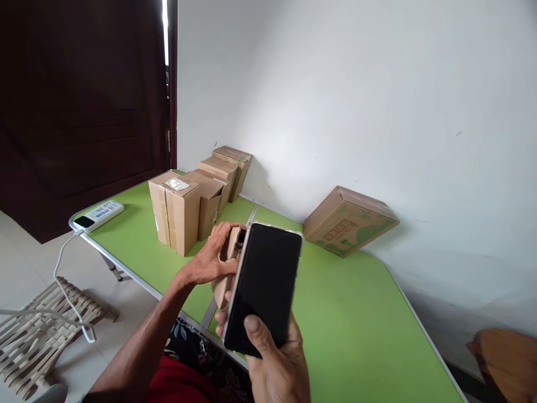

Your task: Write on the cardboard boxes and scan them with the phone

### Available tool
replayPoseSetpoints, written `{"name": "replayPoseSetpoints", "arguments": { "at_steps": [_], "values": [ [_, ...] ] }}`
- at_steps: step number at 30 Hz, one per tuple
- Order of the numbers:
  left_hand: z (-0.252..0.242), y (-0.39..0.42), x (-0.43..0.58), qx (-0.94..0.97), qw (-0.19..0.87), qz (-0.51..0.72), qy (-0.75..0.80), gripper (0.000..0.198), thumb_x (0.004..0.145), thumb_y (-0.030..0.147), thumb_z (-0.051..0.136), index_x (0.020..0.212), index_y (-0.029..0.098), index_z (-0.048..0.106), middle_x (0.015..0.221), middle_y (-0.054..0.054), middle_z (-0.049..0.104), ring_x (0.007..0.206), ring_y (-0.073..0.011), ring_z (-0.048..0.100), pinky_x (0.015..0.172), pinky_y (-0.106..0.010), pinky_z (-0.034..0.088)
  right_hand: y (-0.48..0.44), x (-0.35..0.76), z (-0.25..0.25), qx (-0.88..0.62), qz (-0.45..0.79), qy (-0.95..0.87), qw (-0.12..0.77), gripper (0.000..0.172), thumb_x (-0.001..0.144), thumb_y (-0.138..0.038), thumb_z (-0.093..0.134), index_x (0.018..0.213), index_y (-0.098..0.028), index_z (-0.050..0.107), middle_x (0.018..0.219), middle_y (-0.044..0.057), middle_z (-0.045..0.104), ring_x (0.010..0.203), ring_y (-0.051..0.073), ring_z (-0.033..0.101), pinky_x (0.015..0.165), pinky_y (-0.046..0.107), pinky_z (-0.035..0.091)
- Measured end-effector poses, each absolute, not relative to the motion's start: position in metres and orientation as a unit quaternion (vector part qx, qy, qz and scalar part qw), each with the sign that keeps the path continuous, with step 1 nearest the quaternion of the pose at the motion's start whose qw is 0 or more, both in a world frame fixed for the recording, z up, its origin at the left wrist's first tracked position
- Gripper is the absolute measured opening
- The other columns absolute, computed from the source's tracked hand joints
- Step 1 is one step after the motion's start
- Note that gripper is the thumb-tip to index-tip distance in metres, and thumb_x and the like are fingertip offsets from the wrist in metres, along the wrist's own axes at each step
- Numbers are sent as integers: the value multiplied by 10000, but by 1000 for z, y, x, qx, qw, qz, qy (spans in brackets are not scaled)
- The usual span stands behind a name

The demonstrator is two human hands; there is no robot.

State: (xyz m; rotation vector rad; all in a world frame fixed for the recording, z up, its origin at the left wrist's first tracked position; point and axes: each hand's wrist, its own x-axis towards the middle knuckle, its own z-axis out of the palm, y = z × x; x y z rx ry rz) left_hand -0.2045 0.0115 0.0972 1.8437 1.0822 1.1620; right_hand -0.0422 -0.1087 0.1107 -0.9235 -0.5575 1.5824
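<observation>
A black phone [268,285] in a clear case is held up in my right hand [277,352], the thumb lying over its lower screen. The screen is dark. Just left of it, my left hand [213,257] grips a small cardboard box [221,290], which is partly hidden behind the phone. The fingers of my left hand wrap over the box's upper end, with a dark opening or object near its top that I cannot make out.
Several cardboard boxes [178,215] stand in a row at the green table's [356,319] back left. Another box [350,224] leans against the wall. A white device [99,215] with a cable lies at the left corner. A woven stool [50,330] stands below left.
</observation>
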Motion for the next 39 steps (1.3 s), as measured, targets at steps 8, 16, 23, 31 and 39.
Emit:
{"name": "replayPoseSetpoints", "arguments": {
  "at_steps": [8, 16, 23, 31, 39],
  "values": [
    [91, 14, -204, 719, 338, 448, 411, 674, 842, 468, 731, 1434, 239, 506, 1412, -121, 556, 1390, -366, 482, 1265, -557, 358, -100, -50, 99, -376, 695, -243, 562, 597, 698, -412, 986, 1190, -231, 699, 973, 82, 811, 828, 285, 796, 730, 405, 650],
    [94, 13, -202, 730, 325, 443, 407, 661, 824, 467, 730, 1403, 231, 517, 1378, -130, 574, 1363, -382, 505, 1238, -582, 382, -102, -49, 99, -362, 694, -245, 573, 509, 690, -422, 985, 1090, -225, 739, 947, 80, 808, 808, 305, 792, 754, 463, 656],
    [100, 12, -204, 708, 360, 446, 414, 617, 846, 474, 723, 1379, 243, 516, 1399, -112, 569, 1368, -366, 500, 1217, -543, 391, -107, -26, 89, -408, 657, -238, 588, 459, 679, -454, 989, 1011, -228, 766, 920, 100, 825, 731, 298, 791, 704, 443, 653],
    [97, 16, -207, 697, 383, 445, 411, 576, 888, 432, 708, 1390, 242, 499, 1392, -108, 566, 1369, -358, 493, 1221, -567, 360, -102, 37, 75, -500, 528, -210, 653, 541, 646, -525, 993, 1009, -215, 737, 936, 99, 832, 735, 312, 804, 684, 451, 673],
    [96, 17, -210, 691, 391, 438, 421, 574, 903, 455, 694, 1398, 237, 502, 1359, -100, 586, 1324, -349, 516, 1197, -582, 384, -85, 79, 28, -601, 454, -238, 613, 706, 619, -607, 962, 1122, -178, 715, 909, 79, 813, 781, 299, 780, 739, 416, 641]
  ]
}}
